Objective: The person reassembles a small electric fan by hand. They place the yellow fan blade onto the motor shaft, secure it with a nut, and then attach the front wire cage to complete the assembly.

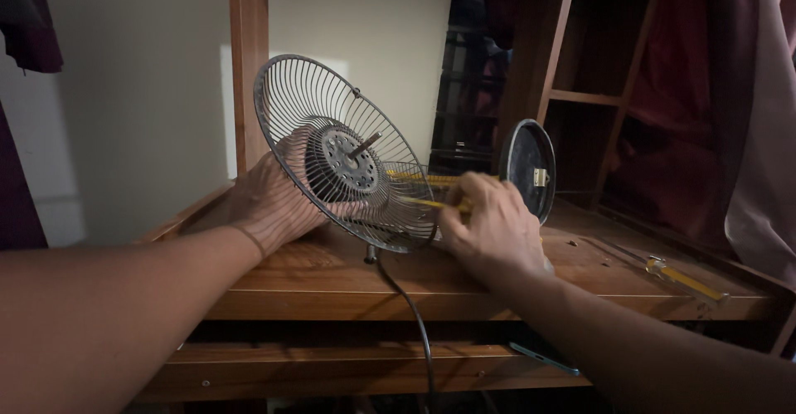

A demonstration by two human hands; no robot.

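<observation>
Wooden desk (332, 285): bears everything; black cord (414, 323) hanging at 6 o'clock, easily snagged.
Round grey wire fan guard (332, 144): centre frame, tilted; could tip.
Left hand (269, 202): closed behind guard at 9 o'clock.
Right hand (493, 231): at 3 o'clock, clamped round thin yellow-handled screwdriver (431, 204); tip may slip.

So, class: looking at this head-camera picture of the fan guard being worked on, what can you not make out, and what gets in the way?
- Left hand: its fingers sit behind the wire fan guard, so the grip is unclear.
- Yellow tool: its tip is motion-blurred; the right hand covers its handle.
- Black cable: cut off by the bottom edge.
- Round dark disc: too dim to identify.
- Shelves at the back: contents lost in shadow.
</observation>
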